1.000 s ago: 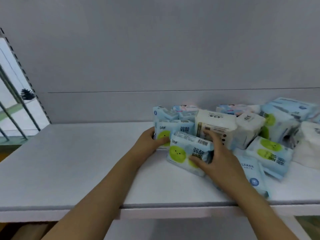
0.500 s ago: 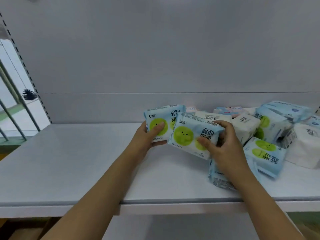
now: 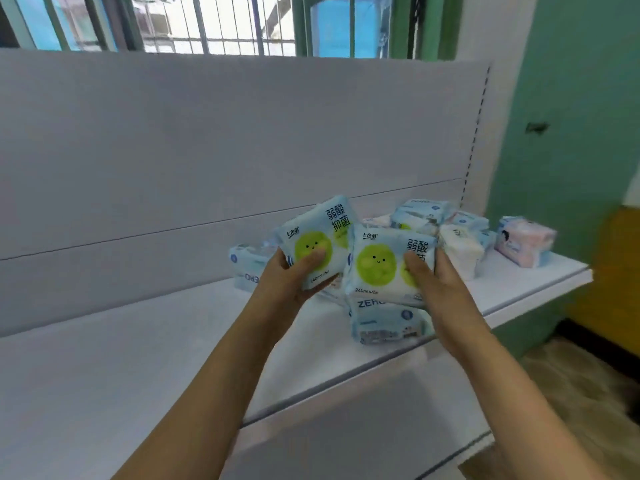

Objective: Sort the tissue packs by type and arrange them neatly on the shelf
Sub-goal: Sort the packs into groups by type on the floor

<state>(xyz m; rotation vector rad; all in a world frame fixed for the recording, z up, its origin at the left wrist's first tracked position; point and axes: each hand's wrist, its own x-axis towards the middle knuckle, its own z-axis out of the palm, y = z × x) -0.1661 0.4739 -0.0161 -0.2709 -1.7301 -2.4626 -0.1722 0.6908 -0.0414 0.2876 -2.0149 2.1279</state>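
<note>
Hands each grip one green-face pack: left hand [image 3: 290,279], right hand [image 3: 437,284]

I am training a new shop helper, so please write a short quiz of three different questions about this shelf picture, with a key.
1. True or false: each hand grips one green-face pack.
2. Which word is printed on the blue pack lying below the right hand? A) ZERO B) SOFT C) MINI
3. Fill in: the pink pack stands at the far ______ end of the shelf.

Key:
1. True: left hand holds the left green-face pack, right hand the right green-face pack.
2. A, on the blue pack.
3. right; see the pink pack.
</note>
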